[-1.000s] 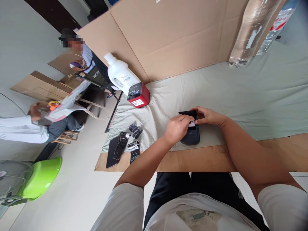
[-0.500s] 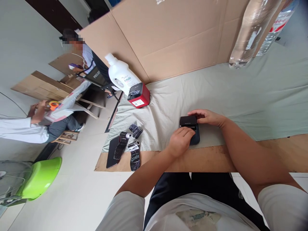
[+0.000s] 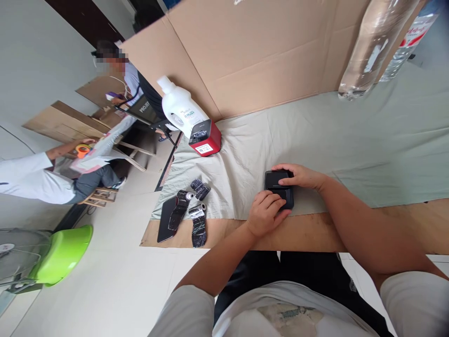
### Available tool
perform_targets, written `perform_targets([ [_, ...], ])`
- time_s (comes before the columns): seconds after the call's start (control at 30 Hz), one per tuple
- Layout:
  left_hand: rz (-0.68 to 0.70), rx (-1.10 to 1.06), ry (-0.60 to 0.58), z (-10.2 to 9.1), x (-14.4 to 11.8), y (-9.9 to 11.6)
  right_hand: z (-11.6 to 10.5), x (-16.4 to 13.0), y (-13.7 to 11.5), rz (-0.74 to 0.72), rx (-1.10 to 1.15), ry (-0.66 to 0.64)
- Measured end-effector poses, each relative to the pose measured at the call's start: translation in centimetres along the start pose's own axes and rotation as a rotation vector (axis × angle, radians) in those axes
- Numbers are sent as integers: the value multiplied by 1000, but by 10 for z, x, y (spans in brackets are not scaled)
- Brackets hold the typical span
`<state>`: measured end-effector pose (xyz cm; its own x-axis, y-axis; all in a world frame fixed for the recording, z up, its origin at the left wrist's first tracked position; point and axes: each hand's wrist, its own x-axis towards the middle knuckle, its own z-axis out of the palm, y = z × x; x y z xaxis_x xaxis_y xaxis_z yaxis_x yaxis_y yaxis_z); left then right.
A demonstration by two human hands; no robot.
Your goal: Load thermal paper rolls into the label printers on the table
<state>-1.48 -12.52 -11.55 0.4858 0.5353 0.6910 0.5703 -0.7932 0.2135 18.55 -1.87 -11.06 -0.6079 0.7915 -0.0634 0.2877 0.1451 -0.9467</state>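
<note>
A small black box-shaped device (image 3: 277, 180), which looks like a portable label printer, lies on the cloth near the table's front edge. My left hand (image 3: 266, 210) holds its near-left part, fingers curled over the top and thumb along the near edge. From the far right, my right hand (image 3: 301, 178) grips it with the thumb on the lid and fingers along the back. The lid looks closed, with a thin seam across the top. To the left lie strips of black film on small rolls (image 3: 199, 224), one strip over a dark flat phone-like slab (image 3: 164, 224).
A white jug (image 3: 182, 105) and a red box with a black top (image 3: 210, 140) stand at the back left. A cardboard panel (image 3: 263, 61) walls the far side, with plastic bottles (image 3: 372, 51) at right. Two people work beyond the left edge, near a green tub (image 3: 70, 252).
The device's lid has come down, and the gap across its middle is gone. My right thumb has moved onto the lid, while my left fingers have shifted toward the near part.
</note>
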Motion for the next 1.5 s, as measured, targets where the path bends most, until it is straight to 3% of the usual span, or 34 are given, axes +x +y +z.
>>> perform_targets([
  [0.17, -364, -152, 11, -8, 10, -21, -1, -1, -3, 0, -61, -16],
  [0.27, -559, -277, -22, -1, 17, -39, 0, -2, -3, 25, -77, -14],
  [0.33, -769, -386, -39, 5, 22, -48, -1, -3, -3, 67, -101, 2],
  [0.4, -978, -447, -90, 9, 28, -54, -1, -4, -5, 122, -151, 31],
  [0.47, -1063, -496, -181, 10, 32, -56, -2, -6, -8, 153, -196, 54],
  [0.53, -1031, -571, -222, 10, 32, -57, -3, -7, -11, 136, -194, 52],
  [0.7, -948, -915, -97, 7, 20, -54, 0, -11, -17, 56, -70, 27],
  [0.87, -973, -1144, -130, 8, 15, -55, 3, -9, -19, 166, 47, -78],
  [1.17, -976, -1137, -72, 10, 16, -55, 7, -5, -10, 109, 111, -51],
  [1.3, -1070, -1063, 123, 12, 18, -60, 17, -2, -5, 194, 325, 110],
  [1.4, -1083, -999, 291, 12, 17, -67, 28, 1, -8, 225, 519, 67],
  [1.5, -1052, -989, 305, 12, 16, -73, 36, 3, -13, 256, 523, 69],
])
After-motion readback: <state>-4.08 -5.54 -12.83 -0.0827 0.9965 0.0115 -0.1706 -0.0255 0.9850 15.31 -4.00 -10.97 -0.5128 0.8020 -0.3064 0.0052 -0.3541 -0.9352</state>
